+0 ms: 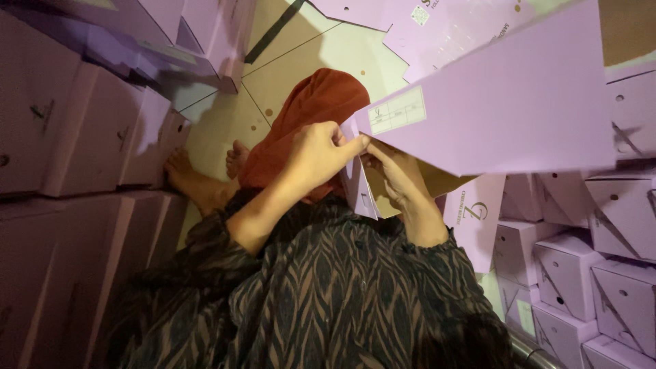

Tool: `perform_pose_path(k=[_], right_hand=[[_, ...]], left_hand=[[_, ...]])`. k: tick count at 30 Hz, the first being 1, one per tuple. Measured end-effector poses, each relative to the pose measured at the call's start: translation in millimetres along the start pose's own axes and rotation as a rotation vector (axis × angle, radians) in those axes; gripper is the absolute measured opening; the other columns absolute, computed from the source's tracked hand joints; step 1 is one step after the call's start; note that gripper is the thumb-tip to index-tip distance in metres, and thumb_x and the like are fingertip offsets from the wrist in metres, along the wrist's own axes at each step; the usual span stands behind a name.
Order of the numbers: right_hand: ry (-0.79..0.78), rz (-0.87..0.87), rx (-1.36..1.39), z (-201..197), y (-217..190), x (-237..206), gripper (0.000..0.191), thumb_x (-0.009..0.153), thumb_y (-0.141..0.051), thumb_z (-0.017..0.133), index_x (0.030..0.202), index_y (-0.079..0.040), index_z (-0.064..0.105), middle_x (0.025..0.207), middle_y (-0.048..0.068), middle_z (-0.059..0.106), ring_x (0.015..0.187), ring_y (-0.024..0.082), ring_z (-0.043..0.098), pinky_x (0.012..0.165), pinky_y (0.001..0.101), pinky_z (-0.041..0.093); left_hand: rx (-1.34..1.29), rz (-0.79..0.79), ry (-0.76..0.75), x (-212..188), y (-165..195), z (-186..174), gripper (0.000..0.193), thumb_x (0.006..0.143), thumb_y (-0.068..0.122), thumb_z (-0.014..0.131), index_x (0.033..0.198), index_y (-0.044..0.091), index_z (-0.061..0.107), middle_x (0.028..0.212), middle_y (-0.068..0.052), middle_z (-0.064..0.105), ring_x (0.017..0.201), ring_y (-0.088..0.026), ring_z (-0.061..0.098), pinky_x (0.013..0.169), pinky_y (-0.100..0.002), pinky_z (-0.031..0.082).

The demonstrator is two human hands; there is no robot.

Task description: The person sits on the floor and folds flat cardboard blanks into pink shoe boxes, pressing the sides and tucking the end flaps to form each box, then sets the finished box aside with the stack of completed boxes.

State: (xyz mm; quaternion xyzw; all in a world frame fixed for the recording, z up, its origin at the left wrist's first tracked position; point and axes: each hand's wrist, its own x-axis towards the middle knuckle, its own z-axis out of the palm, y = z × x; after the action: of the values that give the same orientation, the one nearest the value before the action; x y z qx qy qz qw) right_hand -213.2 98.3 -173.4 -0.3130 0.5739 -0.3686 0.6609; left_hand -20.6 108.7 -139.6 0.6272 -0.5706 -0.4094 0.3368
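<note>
Both hands (321,154) gripping lilac carton (506,116)

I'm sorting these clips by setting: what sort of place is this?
Probably a small box-folding workspace on a floor. Folded lilac boxes are stacked on both sides, flat blanks lie on the floor, and both hands, left and right, hold a cardboard panel.

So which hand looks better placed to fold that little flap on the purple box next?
Probably the left hand. Its fingers already pinch the corner flap of the purple cardboard box. The right hand sits under the panel, mostly hidden, seemingly supporting it, so it looks busier holding the box steady.
</note>
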Motion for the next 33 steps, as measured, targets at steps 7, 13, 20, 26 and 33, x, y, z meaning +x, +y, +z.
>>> perform_pose_path(k=[7,13,20,26,33], right_hand=[[0.012,0.03,-0.094,1,-4,-2,0.026,0.089,-0.015,0.078,0.109,0.0,0.071,0.088,0.007,0.07,0.076,0.016,0.066,0.071,0.0265,0.055],[-0.187,-0.076,-0.035,-1,-18,-9,0.019,0.091,-0.015,0.077,0.104,-0.003,0.072,0.089,0.005,0.069,0.075,0.013,0.065,0.065,0.0263,0.054],[-0.135,-0.039,-0.111,-1,-20,-10,0.013,0.094,-0.014,0.074,0.1,-0.003,0.073,0.084,0.004,0.069,0.071,0.012,0.063,0.064,0.0255,0.054],[-0.238,-0.148,-0.245,-17,-11,0,0.015,0.098,-0.014,0.071,0.101,0.0,0.071,0.085,0.007,0.068,0.073,0.014,0.063,0.065,0.0273,0.054],[-0.235,-0.154,-0.273,-23,-9,3,0.015,0.098,-0.014,0.07,0.103,0.0,0.07,0.087,0.007,0.068,0.074,0.015,0.063,0.066,0.028,0.055]], left_hand=[[-0.136,-0.034,0.004,-1,-5,1,0.03,0.078,0.025,0.074,0.064,0.001,0.064,0.055,-0.011,0.066,0.051,-0.015,0.065,0.051,-0.032,0.051],[-0.362,-0.134,-0.028,-9,-11,7,0.027,0.079,0.018,0.072,0.061,0.002,0.059,0.055,-0.006,0.065,0.048,-0.01,0.064,0.045,-0.027,0.051],[-0.434,-0.153,0.029,-12,-19,19,0.033,0.081,0.02,0.077,0.061,0.004,0.056,0.055,-0.003,0.063,0.047,-0.008,0.062,0.044,-0.026,0.049],[-0.428,-0.112,0.054,-14,-22,24,0.034,0.08,0.02,0.079,0.062,0.004,0.056,0.056,-0.001,0.061,0.049,-0.006,0.059,0.046,-0.026,0.047],[-0.402,-0.055,0.085,-13,-29,33,0.031,0.081,0.019,0.08,0.064,0.004,0.06,0.058,0.001,0.061,0.054,-0.004,0.053,0.048,-0.025,0.044]])
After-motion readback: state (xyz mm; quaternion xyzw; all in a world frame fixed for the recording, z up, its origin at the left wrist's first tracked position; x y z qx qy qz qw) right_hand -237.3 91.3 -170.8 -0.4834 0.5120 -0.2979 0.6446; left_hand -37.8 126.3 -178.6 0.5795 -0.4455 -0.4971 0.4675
